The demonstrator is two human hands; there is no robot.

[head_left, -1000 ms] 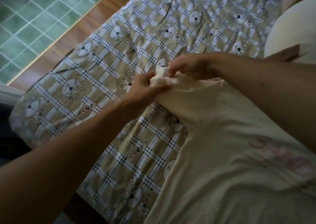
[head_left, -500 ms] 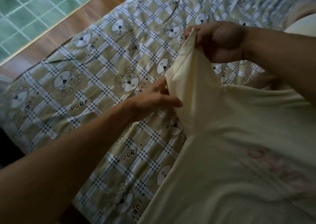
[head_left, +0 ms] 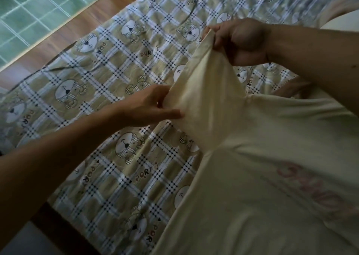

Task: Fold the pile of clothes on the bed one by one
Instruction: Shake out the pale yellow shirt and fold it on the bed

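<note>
Now spread wide: sleeve (head_left: 206, 99) of the cream T-shirt (head_left: 262, 186) pulled taut between both hands, no longer bunched into a wad as a second ago. Right hand (head_left: 240, 40) raised and moved off toward the far side of the bed, fingers (head_left: 217, 31) closed tight on the cuff's upper corner. Left hand (head_left: 149, 107) lower, thumb and fingers pinched on the cuff's near edge, index laid flat along the cloth. Shirt body lying on the checked bear-print bedsheet (head_left: 108, 75), pink lettering (head_left: 310, 184) face up, partly blurred. Sleeve lifted clear of the sheet, not yet laid flat. Reads as straightening-out before the first fold; folding proper likely still ahead. No other garments clearly in view; pale shapes at far right too blurred to name. Wooden floor (head_left: 64, 38) and green tiles (head_left: 35, 7) beyond the bed edge.
</note>
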